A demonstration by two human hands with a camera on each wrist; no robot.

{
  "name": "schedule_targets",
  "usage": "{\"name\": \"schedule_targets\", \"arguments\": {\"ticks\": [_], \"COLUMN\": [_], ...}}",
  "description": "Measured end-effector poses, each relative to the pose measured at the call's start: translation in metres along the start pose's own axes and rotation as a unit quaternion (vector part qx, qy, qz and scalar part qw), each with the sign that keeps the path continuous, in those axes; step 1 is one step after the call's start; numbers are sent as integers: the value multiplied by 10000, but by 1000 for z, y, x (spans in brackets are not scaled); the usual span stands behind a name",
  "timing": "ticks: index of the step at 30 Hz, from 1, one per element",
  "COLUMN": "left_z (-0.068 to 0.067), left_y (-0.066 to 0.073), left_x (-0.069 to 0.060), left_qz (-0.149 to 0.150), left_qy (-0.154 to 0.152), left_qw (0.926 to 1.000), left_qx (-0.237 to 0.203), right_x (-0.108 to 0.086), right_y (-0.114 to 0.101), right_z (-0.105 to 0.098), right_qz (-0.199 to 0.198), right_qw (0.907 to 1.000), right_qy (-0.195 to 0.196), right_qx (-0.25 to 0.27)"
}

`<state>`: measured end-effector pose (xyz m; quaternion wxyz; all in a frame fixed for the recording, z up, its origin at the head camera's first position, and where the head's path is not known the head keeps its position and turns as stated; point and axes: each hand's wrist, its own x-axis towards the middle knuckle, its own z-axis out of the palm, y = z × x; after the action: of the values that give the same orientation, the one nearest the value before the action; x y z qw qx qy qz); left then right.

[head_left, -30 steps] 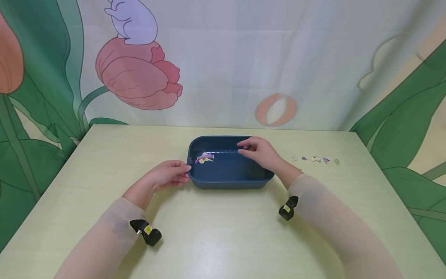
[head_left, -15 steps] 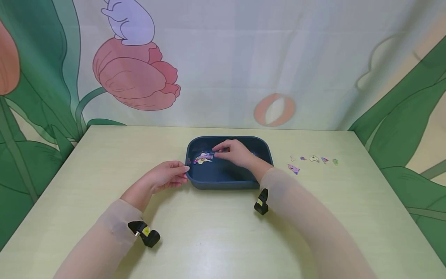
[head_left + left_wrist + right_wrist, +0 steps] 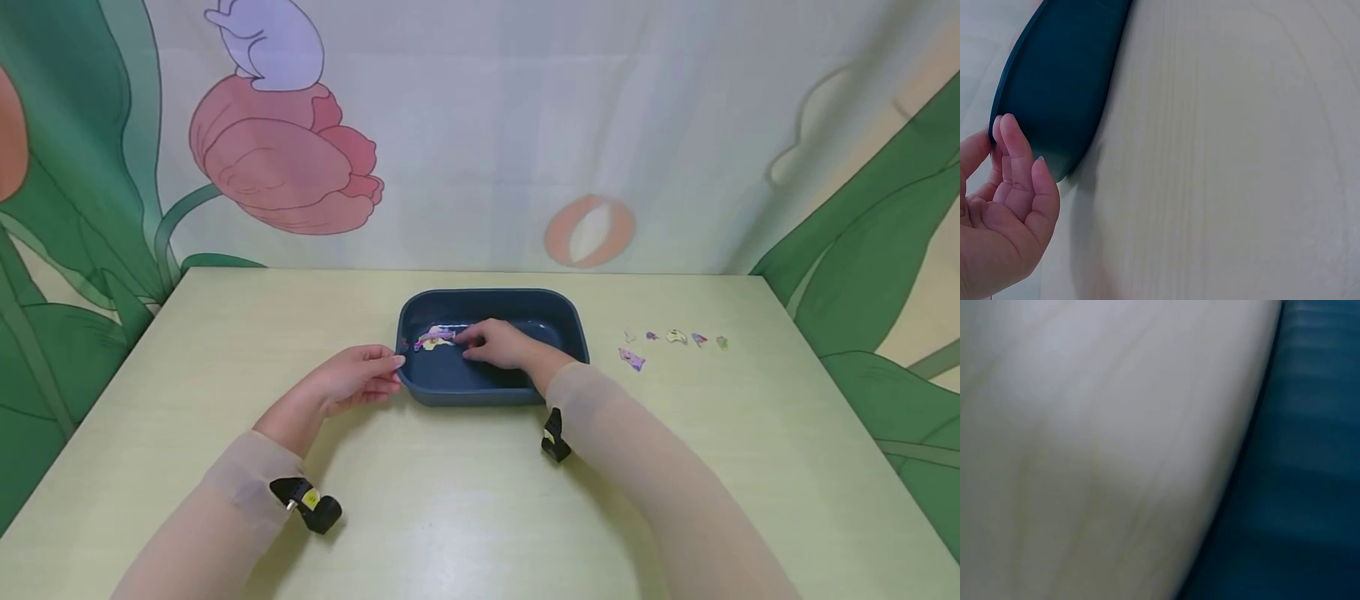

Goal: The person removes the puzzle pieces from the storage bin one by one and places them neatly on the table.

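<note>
A dark blue rectangular tray [image 3: 491, 398] stands on the table. My left hand [image 3: 358, 377] pinches its left rim between thumb and fingers; in the left wrist view the left hand [image 3: 1013, 206] has its fingertips against the tray's outer wall [image 3: 1063, 75]. Inside the tray at the left lies a small heap of colourful cut-out stickers [image 3: 435, 338]. My right hand [image 3: 498, 343] reaches down into the tray, its index fingertip at the heap's right edge and the thumb a little apart; nothing held shows between them. The right wrist view shows only tabletop and the blurred tray wall [image 3: 1297, 469], no hand.
Right of the tray, several small stickers [image 3: 676, 337] lie in a loose row on the pale table [image 3: 450, 517]. A purple sticker [image 3: 632, 359] lies nearer, below that row. A printed curtain [image 3: 465, 150] hangs behind the table's far edge.
My right hand has moved left across the tray and lowered to the sticker heap, uncovering the purple sticker on the table. The left hand stays at the tray's rim.
</note>
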<state>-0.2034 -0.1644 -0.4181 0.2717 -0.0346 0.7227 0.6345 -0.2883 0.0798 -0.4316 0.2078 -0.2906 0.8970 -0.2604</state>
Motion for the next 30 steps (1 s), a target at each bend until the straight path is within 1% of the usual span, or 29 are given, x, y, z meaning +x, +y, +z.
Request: {"name": "schedule_targets", "arguments": {"ticks": [2,5,7,11,13,15,18,21,26,30], "left_z": [0,0,1,1,0,0,0,1,2,2], "left_y": [1,1,1,1,0,-1,0,2,3,4], "left_x": [-1,-2,-2,-1,-1,0,0,-1,-3,-4], "left_qz": [7,33,31,25,24,37,39,6,-21,-16], "left_qy": [-30,-64,-62,-85,-89,-120,-126,-118,-108,-109], "left_qw": [10000,10000,10000,9999,9999,9998,9998,9998,9999,9999], "left_qx": [-15,-2,-17,-74,-105,-122,-152,-173,-112,-70], "right_x": [-1,-1,-1,-1,-1,-1,0,0,0,-1], "right_y": [-1,-2,-2,0,0,-1,-3,-3,-3,-3], "right_z": [0,1,1,3,4,4,4,5,5,6], "right_qz": [4,-135,-337,-798,-979,-1063,-1132,-1126,-994,-977], "right_qw": [9999,9995,9988,9942,9914,9903,9888,9873,9904,9904], "right_qy": [-91,-187,-310,-715,-866,-897,-891,-932,-846,-781], "right_qx": [-131,-217,-150,93,80,-45,-389,-619,-464,-591]}}
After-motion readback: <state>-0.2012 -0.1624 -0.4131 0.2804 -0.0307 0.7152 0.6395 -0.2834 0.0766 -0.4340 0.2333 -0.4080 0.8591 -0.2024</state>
